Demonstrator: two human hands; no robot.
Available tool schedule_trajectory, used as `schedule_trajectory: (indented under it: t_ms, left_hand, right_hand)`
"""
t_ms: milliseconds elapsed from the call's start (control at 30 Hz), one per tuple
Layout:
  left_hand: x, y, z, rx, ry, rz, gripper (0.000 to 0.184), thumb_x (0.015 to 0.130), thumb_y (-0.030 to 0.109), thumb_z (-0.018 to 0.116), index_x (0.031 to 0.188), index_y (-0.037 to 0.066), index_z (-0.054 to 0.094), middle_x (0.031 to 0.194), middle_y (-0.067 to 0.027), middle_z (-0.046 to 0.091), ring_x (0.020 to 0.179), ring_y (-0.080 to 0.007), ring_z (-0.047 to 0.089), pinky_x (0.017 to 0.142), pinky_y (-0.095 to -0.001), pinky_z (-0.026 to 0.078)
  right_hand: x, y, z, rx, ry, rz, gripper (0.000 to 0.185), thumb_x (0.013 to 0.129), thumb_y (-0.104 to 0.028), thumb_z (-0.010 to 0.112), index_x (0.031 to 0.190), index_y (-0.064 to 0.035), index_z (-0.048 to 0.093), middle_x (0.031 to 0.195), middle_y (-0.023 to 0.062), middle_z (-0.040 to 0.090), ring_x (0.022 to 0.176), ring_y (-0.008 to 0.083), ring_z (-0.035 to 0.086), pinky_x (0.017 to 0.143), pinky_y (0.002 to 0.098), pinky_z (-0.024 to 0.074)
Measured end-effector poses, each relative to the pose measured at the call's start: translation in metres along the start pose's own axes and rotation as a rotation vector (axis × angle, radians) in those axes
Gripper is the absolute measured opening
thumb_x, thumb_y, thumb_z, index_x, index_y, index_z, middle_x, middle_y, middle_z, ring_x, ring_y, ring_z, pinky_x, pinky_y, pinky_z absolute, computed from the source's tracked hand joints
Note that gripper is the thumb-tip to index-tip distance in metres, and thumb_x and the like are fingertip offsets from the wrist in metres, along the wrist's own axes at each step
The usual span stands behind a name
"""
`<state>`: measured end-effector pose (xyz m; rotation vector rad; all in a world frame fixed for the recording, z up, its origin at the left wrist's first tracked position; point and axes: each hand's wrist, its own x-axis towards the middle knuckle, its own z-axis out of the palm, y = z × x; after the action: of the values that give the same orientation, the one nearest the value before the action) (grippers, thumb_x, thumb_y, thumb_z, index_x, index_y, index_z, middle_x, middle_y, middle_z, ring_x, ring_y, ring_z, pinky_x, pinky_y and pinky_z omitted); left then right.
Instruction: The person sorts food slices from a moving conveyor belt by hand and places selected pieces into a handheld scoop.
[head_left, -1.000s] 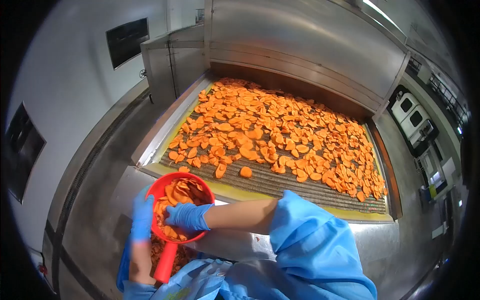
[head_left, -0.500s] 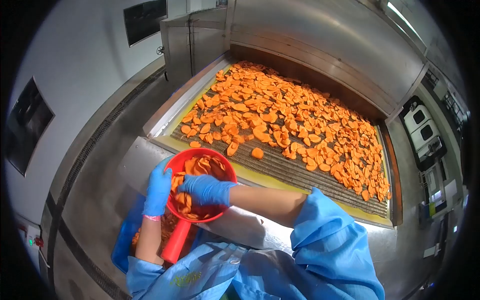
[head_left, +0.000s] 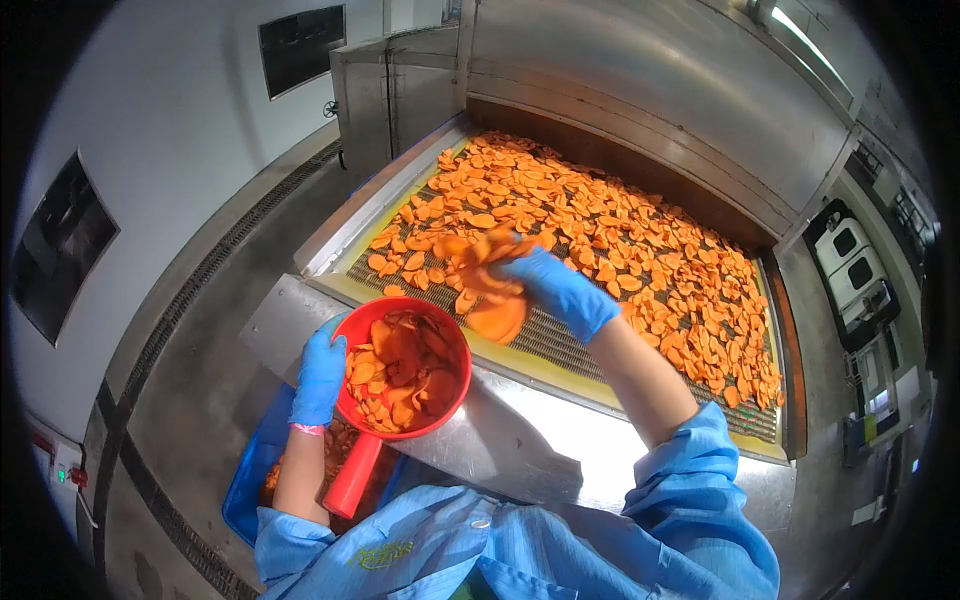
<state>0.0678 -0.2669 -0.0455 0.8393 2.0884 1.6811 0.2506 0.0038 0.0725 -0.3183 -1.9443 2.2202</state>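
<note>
My left hand, in a blue glove, grips the rim of a red scoop whose handle points down toward me. Orange slices partly fill the scoop. My right hand, also gloved in blue, is closed around a bunch of orange slices above the near edge of the mesh belt. Some slices at its fingers are blurred by motion. Many more orange slices lie spread over the belt.
A blue crate holding more slices stands low at left, below the scoop. The belt's metal front ledge lies before me. A steel hood rises behind the belt. White-and-black equipment stands at far right.
My right hand has come out of the scoop and moved up and right over the belt, carrying slices. My left hand still holds the scoop in nearly the same place.
</note>
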Motion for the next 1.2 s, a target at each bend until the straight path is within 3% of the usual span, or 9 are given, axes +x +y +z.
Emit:
schedule_trajectory:
  t_ms: [200,300,433,567,667,800,967,1067,1200]
  left_hand:
    - [-0.009,0.022,-0.001,0.085,0.005,0.033,0.037,0.087,-0.003,0.043,0.123,-0.004,0.055,0.111,-0.0166,0.065,0.101,-0.0211,0.062,0.090,-0.0328,0.047]
    - [-0.004,0.010,-0.003,0.098,-0.001,0.023,0.037,0.087,-0.004,0.043,0.123,-0.005,0.055,0.111,-0.0167,0.065,0.101,-0.0211,0.062,0.090,-0.0327,0.047]
    - [-0.007,0.017,-0.002,0.140,0.004,0.012,0.037,0.087,-0.004,0.044,0.123,-0.004,0.055,0.111,-0.0165,0.065,0.101,-0.0211,0.062,0.090,-0.0327,0.047]
    - [-0.007,0.015,-0.002,0.124,0.023,0.028,0.036,0.088,-0.004,0.045,0.123,-0.003,0.056,0.111,-0.0166,0.065,0.101,-0.0213,0.062,0.090,-0.0324,0.047]
    - [-0.006,0.012,-0.004,0.141,0.016,0.032,0.035,0.089,-0.002,0.046,0.124,-0.004,0.055,0.112,-0.0163,0.065,0.101,-0.0206,0.061,0.090,-0.0320,0.047]
    - [-0.010,0.017,-0.003,0.152,0.024,0.006,0.035,0.090,-0.001,0.048,0.124,-0.005,0.054,0.113,-0.0158,0.064,0.101,-0.0197,0.061,0.090,-0.0314,0.047]
    - [-0.008,0.008,-0.005,0.161,0.016,0.093,0.037,0.087,-0.003,0.045,0.122,-0.002,0.056,0.109,-0.0162,0.066,0.100,-0.0211,0.062,0.089,-0.0326,0.047]
    - [-0.007,0.004,-0.008,0.142,0.008,0.080,0.038,0.087,-0.003,0.044,0.123,-0.003,0.056,0.109,-0.0154,0.066,0.100,-0.0210,0.062,0.090,-0.0328,0.047]
    - [-0.012,0.016,-0.002,0.086,0.004,0.022,0.037,0.089,-0.003,0.043,0.124,-0.005,0.054,0.113,-0.0143,0.064,0.101,-0.0198,0.060,0.090,-0.0320,0.047]
  right_hand:
    - [-0.026,0.018,-0.071,0.034,0.285,-0.055,0.033,0.085,0.000,0.058,0.118,-0.0048,0.057,0.103,0.0093,0.065,0.092,0.0181,0.064,0.078,0.0297,0.0543]
    - [-0.032,0.022,-0.082,-0.036,0.402,0.003,0.032,0.088,0.000,0.056,0.119,-0.0059,0.057,0.100,0.0079,0.065,0.085,0.0155,0.064,0.071,0.0252,0.0537]
    - [-0.035,0.034,-0.095,0.006,0.638,-0.031,0.024,0.091,-0.005,0.057,0.114,-0.0075,0.059,0.076,0.0008,0.060,0.058,0.0102,0.053,0.047,0.0230,0.0410]
    - [-0.034,0.064,-0.136,0.082,0.607,-0.090,0.026,0.089,-0.015,0.057,0.115,-0.0099,0.056,0.073,0.0022,0.054,0.058,0.0095,0.047,0.048,0.0238,0.0368]
    - [-0.048,0.066,-0.146,0.083,0.584,-0.058,0.023,0.086,-0.005,0.059,0.108,-0.0047,0.057,0.087,0.0037,0.059,0.066,0.0129,0.056,0.053,0.0249,0.0476]
    - [-0.075,0.070,-0.155,-0.085,0.711,-0.026,0.053,0.083,0.009,0.059,0.132,-0.0090,0.052,0.104,0.0121,0.064,0.085,0.0176,0.065,0.063,0.0249,0.0520]
    - [-0.099,0.081,-0.189,-0.319,0.806,0.120,0.053,0.085,0.003,0.057,0.135,-0.0127,0.051,0.102,0.0126,0.064,0.085,0.0172,0.064,0.063,0.0279,0.0523]
    - [-0.121,0.071,-0.177,-0.245,0.569,0.009,0.068,0.072,0.011,0.047,0.137,-0.0116,0.050,0.112,0.0128,0.062,0.084,0.0181,0.062,0.071,0.0279,0.0506]
    - [-0.129,0.074,-0.171,-0.418,0.674,-0.103,0.060,0.074,0.017,0.052,0.128,-0.0093,0.058,0.114,0.0062,0.064,0.095,0.0148,0.060,0.080,0.0248,0.0489]
